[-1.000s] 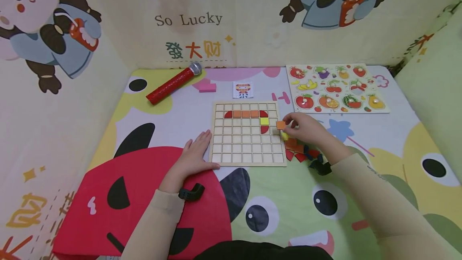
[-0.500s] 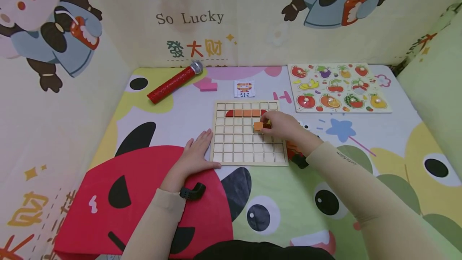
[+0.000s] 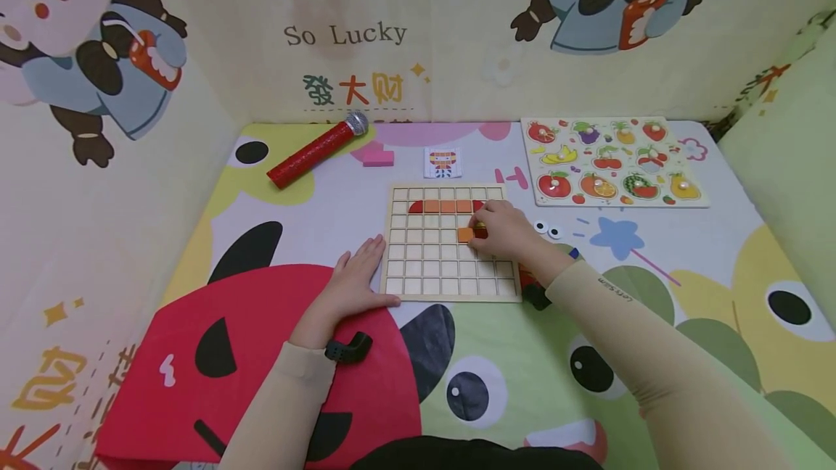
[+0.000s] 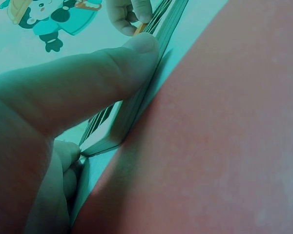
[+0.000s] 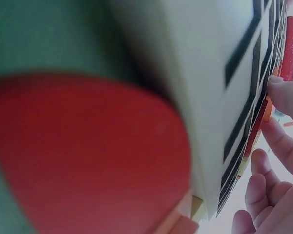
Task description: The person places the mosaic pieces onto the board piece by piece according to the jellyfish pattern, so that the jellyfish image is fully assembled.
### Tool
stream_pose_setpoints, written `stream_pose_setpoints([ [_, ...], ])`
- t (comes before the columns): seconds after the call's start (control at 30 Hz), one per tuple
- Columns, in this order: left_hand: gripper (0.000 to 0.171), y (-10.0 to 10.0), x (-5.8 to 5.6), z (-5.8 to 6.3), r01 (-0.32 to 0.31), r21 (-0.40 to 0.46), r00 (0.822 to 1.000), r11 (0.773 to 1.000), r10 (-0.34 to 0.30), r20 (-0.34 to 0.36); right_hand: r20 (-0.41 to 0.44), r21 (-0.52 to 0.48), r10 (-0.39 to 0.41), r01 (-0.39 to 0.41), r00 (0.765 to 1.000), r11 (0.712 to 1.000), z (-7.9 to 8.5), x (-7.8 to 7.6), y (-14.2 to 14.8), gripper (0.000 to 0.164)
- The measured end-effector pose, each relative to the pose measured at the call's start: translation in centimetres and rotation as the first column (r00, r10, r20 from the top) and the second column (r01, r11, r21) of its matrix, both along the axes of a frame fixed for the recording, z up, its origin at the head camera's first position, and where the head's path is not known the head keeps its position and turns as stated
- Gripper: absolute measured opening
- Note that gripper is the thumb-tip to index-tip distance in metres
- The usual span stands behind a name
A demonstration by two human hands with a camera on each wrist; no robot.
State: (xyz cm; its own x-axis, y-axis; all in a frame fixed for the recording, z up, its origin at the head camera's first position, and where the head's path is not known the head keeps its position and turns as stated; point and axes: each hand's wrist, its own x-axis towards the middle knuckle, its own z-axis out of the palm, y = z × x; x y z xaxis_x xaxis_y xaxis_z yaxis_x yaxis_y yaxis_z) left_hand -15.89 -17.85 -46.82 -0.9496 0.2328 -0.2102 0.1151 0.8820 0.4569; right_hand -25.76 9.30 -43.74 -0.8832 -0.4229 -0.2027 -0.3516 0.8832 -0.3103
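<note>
A wooden grid board (image 3: 457, 299) lies flat in the head view, with a row of orange squares (image 3: 447, 206) between red rounded pieces near its top. My right hand (image 3: 506, 234) is over the board's right half and pinches an orange square tile (image 3: 465, 236) between thumb and index finger, low over the cells. In the right wrist view this orange tile (image 5: 268, 111) is right beside a red piece (image 5: 256, 126) in the grid. My left hand (image 3: 349, 280) rests at the board's lower left corner, fingers straight along its side, its thumb (image 4: 112, 73) against the front edge.
Loose coloured pieces (image 3: 532, 283) lie right of the board, mostly hidden by the right arm. Behind the board is a small picture card (image 3: 443, 163). A red microphone (image 3: 310, 158) lies back left, a fruit puzzle board (image 3: 542, 199) back right. Walls enclose the table.
My right hand has carried the orange tile from beside the loose pieces leftward over the board, then slightly down toward the cell left of the lower red piece. The left hand stays put.
</note>
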Motion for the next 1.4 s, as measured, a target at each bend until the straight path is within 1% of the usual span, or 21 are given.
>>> stream_pose_setpoints([
  [0.33, 0.111, 0.0, 0.1, -0.2, 0.001, 0.001, 1.000, 1.000, -0.001, -0.009, 0.017, 0.000, -0.014, 0.014, 1.000, 1.000, 0.0, 0.1, 0.1, 0.032],
  [0.47, 0.111, -0.1, -0.1, -0.2, 0.000, 0.001, 1.000, 1.000, 0.000, -0.006, 0.000, 0.004, -0.013, 0.013, 1.000, 1.000, 0.5, 0.2, 0.3, 0.036],
  [0.53, 0.111, -0.1, -0.3, -0.1, -0.004, -0.004, 1.000, 1.000, 0.004, 0.007, -0.008, -0.001, -0.016, 0.016, 1.000, 1.000, 0.9, 0.2, 0.7, 0.039],
  [0.67, 0.110, 0.0, -0.6, 0.4, -0.022, 0.020, 0.999, 1.000, 0.021, 0.045, -0.014, -0.026, -0.033, 0.032, 0.999, 0.999, 1.8, 0.4, 2.4, 0.041],
  [0.8, 0.110, 0.2, -0.9, 1.1, -0.035, 0.048, 0.996, 0.998, 0.031, 0.086, 0.000, -0.064, -0.071, 0.071, 0.997, 0.995, 2.0, 0.8, 5.2, 0.040],
  [0.97, 0.111, 0.2, -0.9, 1.8, -0.034, 0.027, 0.992, 0.999, 0.030, 0.125, 0.038, -0.106, -0.106, 0.110, 0.994, 0.988, 1.8, 1.4, 8.6, 0.041],
  [1.07, 0.112, 0.2, -0.8, 2.0, -0.027, 0.015, 0.990, 1.000, 0.024, 0.136, 0.063, -0.121, -0.115, 0.123, 0.991, 0.985, 2.0, 1.8, 10.1, 0.041],
  [1.23, 0.112, 0.4, -0.7, 2.2, -0.012, -0.010, 0.990, 1.000, 0.013, 0.142, 0.094, -0.149, -0.110, 0.123, 0.990, 0.981, 2.3, 2.3, 11.3, 0.040],
  [1.4, 0.111, 0.6, -0.7, 2.4, -0.005, -0.011, 0.990, 1.000, 0.007, 0.144, 0.049, -0.132, -0.072, 0.077, 0.996, 0.988, 1.8, 2.7, 12.0, 0.040],
])
